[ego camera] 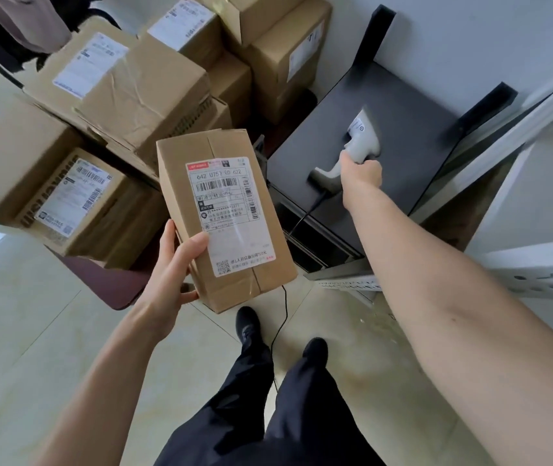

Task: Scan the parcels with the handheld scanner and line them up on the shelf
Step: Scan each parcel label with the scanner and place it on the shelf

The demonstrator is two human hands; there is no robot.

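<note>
The left hand [170,274] grips a labelled parcel [224,220] at centre frame, thumb curled over its label, while at two o'clock the right hand [362,173] clasps the white scanner [357,146] over a dark bench [402,156].

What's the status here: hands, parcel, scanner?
Left hand holds parcel, label up. Right hand grips scanner over the dark shelf. Scanner not aimed at label. Nothing in the way.
</note>
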